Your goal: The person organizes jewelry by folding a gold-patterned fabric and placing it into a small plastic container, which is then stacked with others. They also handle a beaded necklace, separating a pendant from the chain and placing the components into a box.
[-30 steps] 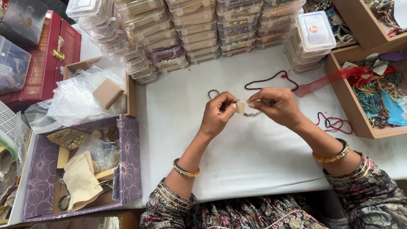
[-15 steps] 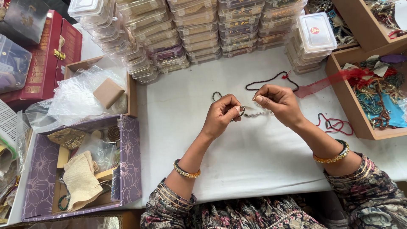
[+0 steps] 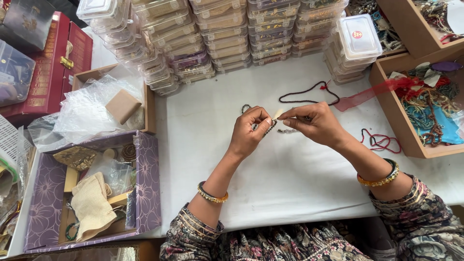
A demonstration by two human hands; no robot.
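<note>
Both of my hands meet over the white table [image 3: 270,183]. My left hand [image 3: 249,130] pinches a thin strand of small dark beads [image 3: 246,107] that loops away behind it. My right hand [image 3: 311,123] pinches a small pale tag [image 3: 278,114] at the strand's end, fingertips almost touching those of my left hand. A paler stretch of the strand [image 3: 289,131] lies on the table under my right hand. Both wrists wear gold bangles.
A dark bead necklace [image 3: 309,94] with a red ribbon [image 3: 367,96] lies behind my hands. Red cord [image 3: 379,141] lies right. Stacks of clear plastic boxes [image 3: 227,34] line the back. Wooden trays [image 3: 411,121] of jewellery stand right; a purple box [image 3: 150,183] with pouches stands left.
My hands have shifted slightly and the pale tag now shows again between the fingertips; half a second ago it was hidden in them. The strand stays held.
</note>
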